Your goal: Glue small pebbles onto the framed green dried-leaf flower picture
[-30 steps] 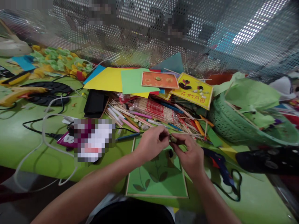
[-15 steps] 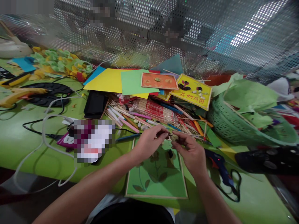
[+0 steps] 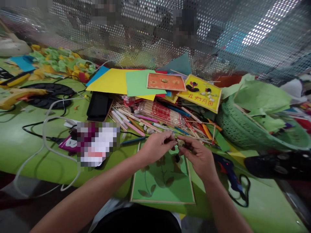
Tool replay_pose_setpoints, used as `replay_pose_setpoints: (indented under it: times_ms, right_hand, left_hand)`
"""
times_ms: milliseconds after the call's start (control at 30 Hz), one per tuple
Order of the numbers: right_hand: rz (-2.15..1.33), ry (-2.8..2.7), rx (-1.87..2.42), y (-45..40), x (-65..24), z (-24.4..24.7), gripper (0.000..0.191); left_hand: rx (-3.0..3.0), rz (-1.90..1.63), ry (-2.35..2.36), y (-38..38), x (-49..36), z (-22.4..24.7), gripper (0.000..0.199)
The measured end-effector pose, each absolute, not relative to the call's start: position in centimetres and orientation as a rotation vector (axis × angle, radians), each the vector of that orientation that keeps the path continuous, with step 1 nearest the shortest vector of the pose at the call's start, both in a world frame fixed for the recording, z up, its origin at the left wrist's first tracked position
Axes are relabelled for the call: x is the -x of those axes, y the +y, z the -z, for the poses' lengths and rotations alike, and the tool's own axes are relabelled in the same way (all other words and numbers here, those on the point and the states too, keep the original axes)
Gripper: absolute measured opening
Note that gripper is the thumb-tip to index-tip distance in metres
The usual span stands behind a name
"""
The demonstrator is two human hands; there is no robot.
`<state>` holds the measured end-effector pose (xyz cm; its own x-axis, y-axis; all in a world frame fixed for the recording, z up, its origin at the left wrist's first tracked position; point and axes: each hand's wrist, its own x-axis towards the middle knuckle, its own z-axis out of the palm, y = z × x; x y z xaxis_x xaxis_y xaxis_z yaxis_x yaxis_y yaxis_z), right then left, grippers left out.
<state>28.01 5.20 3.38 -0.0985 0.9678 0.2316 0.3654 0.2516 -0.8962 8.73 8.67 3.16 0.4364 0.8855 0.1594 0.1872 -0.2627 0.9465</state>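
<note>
Between the thumb and fingers of my right hand is a small roundish speckled pebble. My left hand is pinched closed right beside the pebble; what its fingertips grip, if anything, is too small to make out. Both hands are over the upper part of a green picture board with a pale thin wooden border. The board shows drawn flowers, stems and dark leaves, and a small black piece lies on it below the pebble. My hands hide part of its top edge.
Pens, sticks and stones lie heaped behind the board, with two framed pictures, orange and yellow, above. A green basket and dark blue glue gun are right. Left are a phone, cables and a yellow glue gun.
My left fingertips have come slightly closer to the pebble. The right hand keeps its hold, and the whole view has shifted a little.
</note>
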Motion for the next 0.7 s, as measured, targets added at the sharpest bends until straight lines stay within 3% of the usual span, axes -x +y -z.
replay_pose_setpoints:
  times_ms: [400, 700]
  right_hand:
    - [-0.936, -1.602, 1.267, 5.1, -28.1, -3.7, 0.032]
    - [-0.678, -1.766, 1.294, 4.9, -28.3, -2.6, 0.028]
  left_hand:
    - [-1.553, -0.858, 0.823, 8.9, -8.6, -3.7, 0.018]
    - [-1.483, -0.894, 0.77, 9.2, -9.1, -2.9, 0.017]
